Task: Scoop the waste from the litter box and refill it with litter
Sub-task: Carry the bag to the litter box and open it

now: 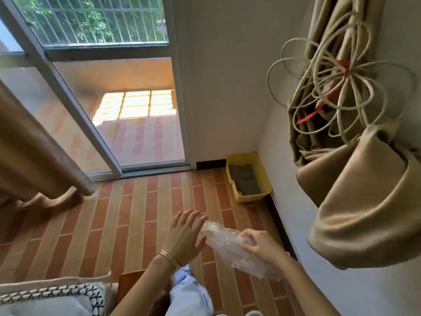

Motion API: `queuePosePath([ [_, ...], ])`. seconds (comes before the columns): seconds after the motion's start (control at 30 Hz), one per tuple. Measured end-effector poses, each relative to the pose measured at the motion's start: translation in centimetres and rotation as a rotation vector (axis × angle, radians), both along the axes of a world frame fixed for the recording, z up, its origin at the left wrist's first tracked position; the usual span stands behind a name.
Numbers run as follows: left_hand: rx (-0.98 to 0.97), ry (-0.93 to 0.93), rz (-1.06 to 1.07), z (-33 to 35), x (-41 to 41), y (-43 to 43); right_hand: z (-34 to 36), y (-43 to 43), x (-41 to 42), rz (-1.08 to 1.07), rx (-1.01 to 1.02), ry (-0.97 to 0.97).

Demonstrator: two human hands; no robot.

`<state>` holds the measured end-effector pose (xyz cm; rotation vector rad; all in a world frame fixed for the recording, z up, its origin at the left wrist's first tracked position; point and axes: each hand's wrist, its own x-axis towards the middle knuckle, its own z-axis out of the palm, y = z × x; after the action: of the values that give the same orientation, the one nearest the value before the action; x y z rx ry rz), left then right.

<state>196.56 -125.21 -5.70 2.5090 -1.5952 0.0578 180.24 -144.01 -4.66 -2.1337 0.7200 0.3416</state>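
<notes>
A person stands on a brick-patterned tile floor (136, 213), looking down at both hands, which work a clear plastic bag (230, 245) in front of the body. The yellow litter box (247, 176) is the landmark here: it sits on the floor in the far corner, pushed against the white wall (296, 201), beside the sliding glass door (136, 124). The hands and bag are well short of the box, nearer the camera.

The right hand (259, 245) is closed around the middle of the bag, fingers curled and pinching the film. The left hand (184, 233) is spread open, fingers straight, its fingertips touching or just beside the bag's far end; whether it grips anything is unclear. Thin bangles (169, 260) circle the left wrist.

Risks from here, as a judgement: the bag's thin, crumpled film looks hard to separate, so the mouth may stay stuck shut, or tear if pulled sharply, and waste could then spill on the tiles. No scoop or litter supply is in view, which could stall the job.

The box is a low, rectangular plastic tub with a raised rim. Inside lies a flat, dark grey layer, apparently litter; any waste is too small to make out.
</notes>
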Motion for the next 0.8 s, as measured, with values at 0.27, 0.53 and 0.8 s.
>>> queuePosePath([
  [0.27,-0.041,-0.028,-0.078,0.6,14.0,-1.1,1.4,-0.4,13.2,-0.067,-0.026,-0.048],
  [0.53,-0.059,-0.014,-0.134,0.5,21.4,-2.5,1.1,-1.0,20.5,-0.093,-0.021,-0.038],
  [0.8,-0.031,0.013,-0.169,-1.0,26.9,-5.6,0.1,-4.2,25.6,-0.102,-0.029,-0.010],
])
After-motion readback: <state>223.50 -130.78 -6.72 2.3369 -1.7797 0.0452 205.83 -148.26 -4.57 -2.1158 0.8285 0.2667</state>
